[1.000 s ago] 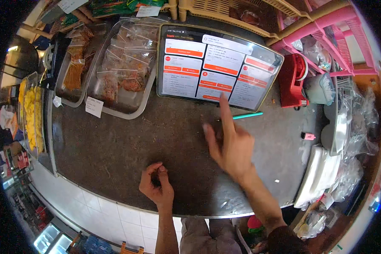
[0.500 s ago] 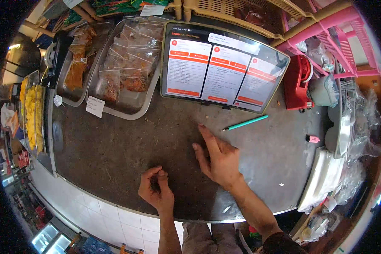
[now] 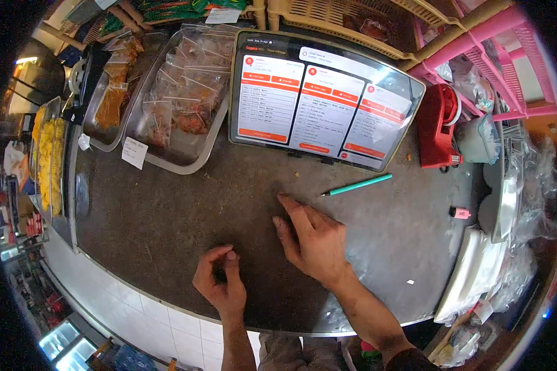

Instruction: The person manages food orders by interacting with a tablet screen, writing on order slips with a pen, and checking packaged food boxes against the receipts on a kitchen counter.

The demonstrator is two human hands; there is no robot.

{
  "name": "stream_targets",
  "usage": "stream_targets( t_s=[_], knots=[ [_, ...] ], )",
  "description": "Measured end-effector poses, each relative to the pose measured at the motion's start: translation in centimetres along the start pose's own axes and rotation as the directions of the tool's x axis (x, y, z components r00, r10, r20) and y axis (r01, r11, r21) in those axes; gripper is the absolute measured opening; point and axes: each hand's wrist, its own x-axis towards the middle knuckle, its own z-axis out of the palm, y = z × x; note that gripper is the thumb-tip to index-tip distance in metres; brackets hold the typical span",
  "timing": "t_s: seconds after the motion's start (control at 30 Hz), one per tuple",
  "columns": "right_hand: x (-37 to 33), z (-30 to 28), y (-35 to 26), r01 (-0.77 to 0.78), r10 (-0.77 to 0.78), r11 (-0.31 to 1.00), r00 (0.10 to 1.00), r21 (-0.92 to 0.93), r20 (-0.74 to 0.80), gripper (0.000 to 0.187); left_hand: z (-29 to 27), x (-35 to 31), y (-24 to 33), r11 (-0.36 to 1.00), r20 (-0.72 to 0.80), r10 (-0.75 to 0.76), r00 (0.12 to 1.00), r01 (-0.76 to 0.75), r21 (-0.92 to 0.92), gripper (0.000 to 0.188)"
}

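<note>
You're at food shop or packing counter: dark worktop point(image 3: 167, 210) before you, rectangular grey metal trays point(image 3: 192, 151) of clear plastic food packets point(image 3: 192, 93), wide tablet point(image 3: 319, 105) showing white-and-orange list cards, red tape dispenser point(image 3: 432, 145), crumpled transparent bags point(image 3: 532, 204) at your right.

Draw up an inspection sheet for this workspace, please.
Surface: dark tabletop, marked, with small crumbs.
Main things: lit tablet at the back; teal pen lying in front of it.
Clutter: white scrap, small pink item, red tape dispenser.
Hands: left hand loosely curled, right hand with index finger extended; no object seen in either.
Cables: nothing seen.
Surroundings: large metal tray of bagged food, pink rack, tiled floor.
</note>
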Motion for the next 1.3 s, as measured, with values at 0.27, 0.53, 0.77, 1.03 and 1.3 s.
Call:
stream_targets(
  t_s=[0.27, 0.53, 0.77, 1.03, 1.3],
  knots=[
    [0.9, -0.8, -0.9, -0.075, 0.074, 0.996, 0.997, 0.041, 0.022, 0.048, -3.9, 8.0, 13.7, 0.657, -0.573, 0.341, 0.745, -0.625, -0.421, 0.033],
    [5.1, 0.1, -1.7, -0.105, 0.125, 0.977, 0.987, -0.187, 0.102, 0.075, -5.6, 15.9, 16.2, 0.314, -0.310, 0.297, 0.903, -0.399, -0.862, 0.050],
    [5.4, 0.6, -1.6, -0.149, 0.174, 0.960, 0.980, -0.238, 0.091, 0.078, -5.7, 21.0, 12.1, 0.427, -0.054, 0.500, 0.864, -0.301, -0.853, 0.054],
    [3.5, 0.6, -0.6, -0.074, 0.072, 0.997, 0.996, -0.032, -0.061, 0.078, -5.1, 19.4, 13.6, 0.620, -0.131, 0.404, 0.906, -0.376, -0.689, 0.055],
    [3.4, 0.2, 0.1, -0.225, 0.235, 0.966, 0.969, 0.125, -0.074, 0.075, -2.0, 14.5, 19.1, 0.569, 0.513, 0.810, 0.284, -0.593, -0.570, 0.082]
  ],
)
